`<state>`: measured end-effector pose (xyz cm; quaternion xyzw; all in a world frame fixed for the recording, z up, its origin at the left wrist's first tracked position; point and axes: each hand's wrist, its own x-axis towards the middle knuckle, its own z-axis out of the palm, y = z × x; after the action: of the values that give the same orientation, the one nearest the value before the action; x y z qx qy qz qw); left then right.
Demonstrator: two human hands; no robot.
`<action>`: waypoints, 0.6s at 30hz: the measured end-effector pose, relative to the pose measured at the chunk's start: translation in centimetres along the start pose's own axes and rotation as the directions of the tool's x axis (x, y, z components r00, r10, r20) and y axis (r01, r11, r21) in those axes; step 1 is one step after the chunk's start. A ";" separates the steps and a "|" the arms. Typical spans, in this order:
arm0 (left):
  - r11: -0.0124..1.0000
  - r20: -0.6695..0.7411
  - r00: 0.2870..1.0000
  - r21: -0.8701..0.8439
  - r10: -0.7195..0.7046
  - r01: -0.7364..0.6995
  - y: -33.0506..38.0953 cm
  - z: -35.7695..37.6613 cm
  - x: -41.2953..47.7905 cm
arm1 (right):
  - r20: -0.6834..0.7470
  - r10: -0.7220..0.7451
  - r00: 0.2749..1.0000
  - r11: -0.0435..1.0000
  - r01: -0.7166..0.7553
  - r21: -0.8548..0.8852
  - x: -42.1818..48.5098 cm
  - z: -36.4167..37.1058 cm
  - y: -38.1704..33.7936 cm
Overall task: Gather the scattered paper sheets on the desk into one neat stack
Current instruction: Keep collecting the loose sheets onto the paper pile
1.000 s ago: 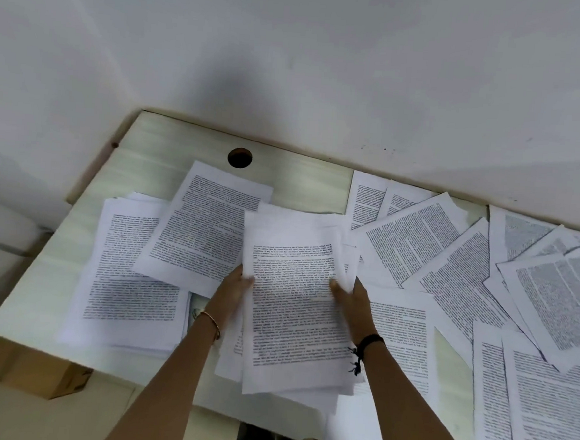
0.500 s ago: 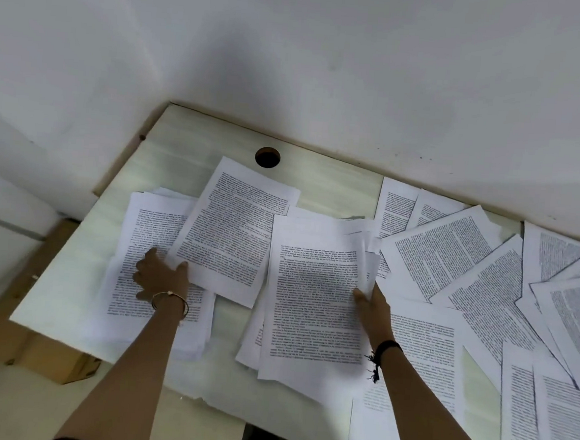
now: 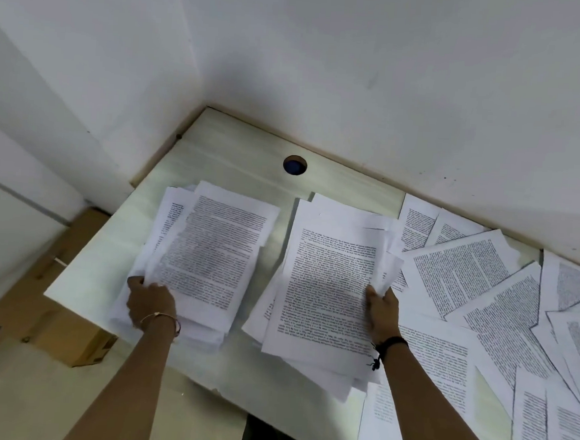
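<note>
Your left hand (image 3: 150,303): fingers clamped on left pile (image 3: 211,248), near corner | your right hand (image 3: 382,312): fingers clamped on middle pile (image 3: 328,284), right edge | loose sheets (image 3: 460,269): overlapping, desk (image 3: 238,147) right

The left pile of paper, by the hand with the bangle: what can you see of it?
The left pile is a loose stack of white sheets printed with dense black text, its edges uneven and fanned. It lies flat on the left part of the desk, close to the front edge. The left hand grips its near left corner. A strip of bare desk parts its far end from the middle pile, which the right hand holds.
</note>
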<state>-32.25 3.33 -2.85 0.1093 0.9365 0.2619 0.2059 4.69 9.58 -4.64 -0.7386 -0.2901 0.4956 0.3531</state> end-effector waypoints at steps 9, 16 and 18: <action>0.996 -0.109 0.992 0.069 0.069 -0.062 -2.3 -0.6 0.0 | 0.080 -0.040 0.996 0.998 0.043 -0.040 -1.5 1.3 0.2; 0.795 0.049 0.794 -0.069 0.606 -0.603 1.1 3.1 -5.6 | 0.196 -0.023 0.980 0.999 0.032 -0.042 -2.8 0.6 0.0; 0.790 0.259 0.746 -0.199 0.614 -0.580 1.7 4.5 -8.3 | 0.225 -0.010 0.974 0.997 0.028 -0.077 -3.1 0.1 0.4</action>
<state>-22.69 4.15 -2.75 0.4319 0.7925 0.3426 0.2608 3.56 7.00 -3.38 -0.6888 -0.3546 0.5604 0.2929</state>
